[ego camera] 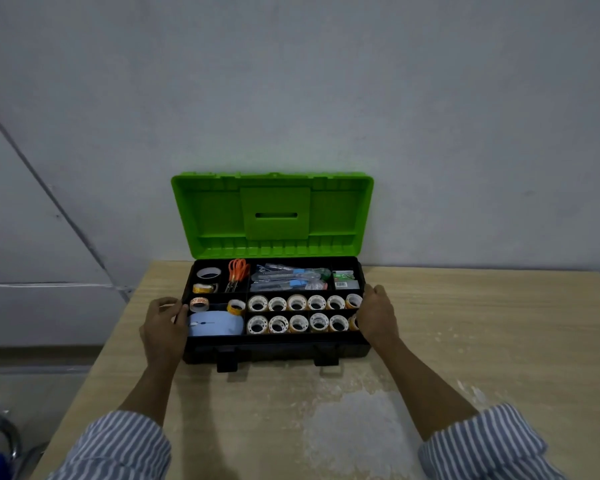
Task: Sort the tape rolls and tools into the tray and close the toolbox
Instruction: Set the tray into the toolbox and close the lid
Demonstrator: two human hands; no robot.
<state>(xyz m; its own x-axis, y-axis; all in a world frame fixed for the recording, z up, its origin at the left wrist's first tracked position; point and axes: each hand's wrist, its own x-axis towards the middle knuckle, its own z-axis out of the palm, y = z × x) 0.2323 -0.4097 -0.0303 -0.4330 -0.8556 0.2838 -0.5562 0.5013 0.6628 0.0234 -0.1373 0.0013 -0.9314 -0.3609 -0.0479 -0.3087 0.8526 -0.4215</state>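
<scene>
A black toolbox [274, 349] stands on the table with its green lid [272, 216] raised against the wall. A black divided tray [245, 336] lies in its top. Two rows of several small white tape rolls [297, 303] fill the tray's right front. At the left front lie a wide blue roll [215, 323] and yellow rolls [236, 306]. Orange-handled scissors [238, 273], packaged tools [288, 278] and a small green box [343, 279] sit at the back. My left hand [163, 327] grips the tray's left edge. My right hand [376, 315] grips its right edge.
The light wooden table [465, 341] has a worn, whitish patch [361, 427] in front of the box. Two black latches [227, 362] hang at the box's front. A grey wall rises right behind the lid. The table's left edge runs diagonally by my left arm.
</scene>
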